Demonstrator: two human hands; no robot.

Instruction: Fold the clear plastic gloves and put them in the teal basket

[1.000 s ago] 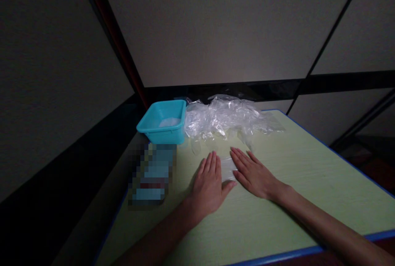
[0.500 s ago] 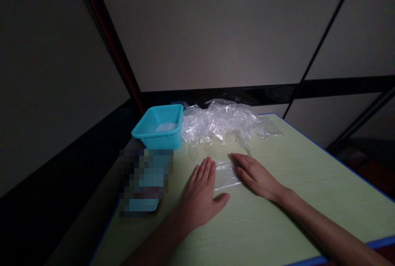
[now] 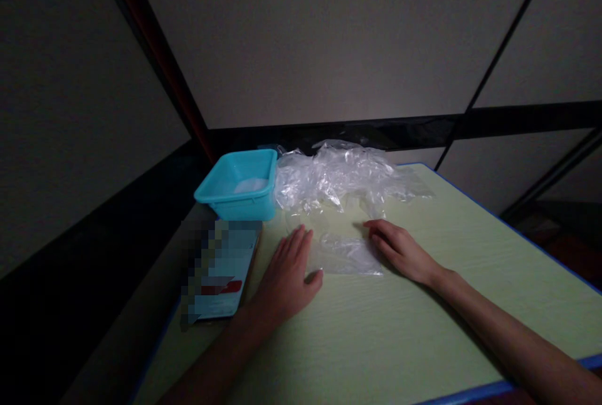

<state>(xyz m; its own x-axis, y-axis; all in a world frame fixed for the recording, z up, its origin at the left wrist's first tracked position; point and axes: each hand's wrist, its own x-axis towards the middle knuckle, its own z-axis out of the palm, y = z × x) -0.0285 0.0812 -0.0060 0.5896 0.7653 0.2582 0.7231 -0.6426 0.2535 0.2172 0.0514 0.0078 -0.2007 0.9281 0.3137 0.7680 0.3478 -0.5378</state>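
Observation:
A small clear plastic bag point(image 3: 350, 256) lies flat on the pale green table point(image 3: 376, 336) between my hands. My left hand point(image 3: 289, 273) rests just left of the bag, palm down, fingers stretched forward and thumb apart; nothing is in it. At the bag's right edge is my right hand point(image 3: 402, 251), palm down, with its index finger pointing left and the other fingers loosely bent. I cannot tell whether its fingertips touch the bag. Behind both hands spreads a crumpled heap of clear plastic bags point(image 3: 343, 173).
A turquoise plastic basin point(image 3: 242, 204) stands at the back left with something whitish inside. In front of it lies a phone point(image 3: 230, 267), partly blurred out. The table has a blue edge point(image 3: 470, 392), and a panelled wall point(image 3: 320, 41) rises behind it.
My left hand has slid left, off the small bag. More of the bag now shows between the hands, and the view has tilted slightly.

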